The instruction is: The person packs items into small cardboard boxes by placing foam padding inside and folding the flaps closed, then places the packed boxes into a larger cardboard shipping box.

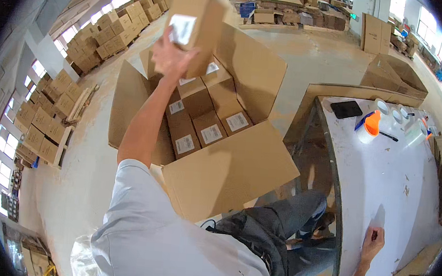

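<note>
My left hand [173, 56] grips a small brown cardboard box [201, 30] with a white label, holding it up over the far side of a large open carton [228, 172]. Inside that carton stand several similar small boxes [203, 105], most with a white label on top. The carton's flaps are spread outward. Over on the white table [367, 191], my right hand [372, 242] rests with its fingers curled closed. A small dark spot shows between those fingers, and I cannot make out whether it is a thing held.
A black phone [346, 109], an orange-and-white cup-shaped container [370, 126], a black pen [389, 136] and several tape rolls [382, 106] lie at the table's far end. Behind it sits an open carton [394, 76]. Stacked boxes [51, 117] on pallets line the left wall.
</note>
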The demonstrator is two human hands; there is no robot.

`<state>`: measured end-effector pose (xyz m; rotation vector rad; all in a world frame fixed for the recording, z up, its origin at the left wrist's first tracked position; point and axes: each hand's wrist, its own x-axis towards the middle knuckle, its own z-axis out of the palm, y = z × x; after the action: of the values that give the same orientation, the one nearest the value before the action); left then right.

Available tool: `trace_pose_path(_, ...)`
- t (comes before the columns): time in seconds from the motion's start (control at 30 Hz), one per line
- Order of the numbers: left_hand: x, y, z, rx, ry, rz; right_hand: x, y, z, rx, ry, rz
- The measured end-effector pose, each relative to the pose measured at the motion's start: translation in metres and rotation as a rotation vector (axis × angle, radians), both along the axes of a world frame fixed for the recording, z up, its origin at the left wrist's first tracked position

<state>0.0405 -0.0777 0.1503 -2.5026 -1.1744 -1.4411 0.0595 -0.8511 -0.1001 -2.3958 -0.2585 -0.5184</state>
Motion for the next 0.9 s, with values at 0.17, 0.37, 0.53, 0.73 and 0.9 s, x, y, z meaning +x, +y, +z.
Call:
trace_pose_path(0.17, -0.032, 0.073, -0.075, -0.229, 0.029, 0.354, -0.008, 0.013, 0.01, 0.022, -0.052, -0.012)
trace_pose_path(0.37, -0.051, 0.097, -0.108, -0.335, -0.004, 0.571, -0.007, 0.003, 0.006, 0.033, 0.118, -0.067)
trace_pose_path(0.53, -0.045, 0.093, -0.118, -0.48, 0.064, 0.61, -0.011, 0.009, 0.012, 0.045, 0.081, -0.055)
trace_pose_path(0.73, -0.079, 0.185, -0.161, -0.504, 0.485, 0.41, -0.003, 0.008, -0.005, 0.023, 0.014, -0.025)
trace_pose_path(0.9, -0.06, 0.077, -0.186, -0.761, 0.724, 0.149, -0.012, -0.002, 0.006, -0.006, 0.018, -0.091)
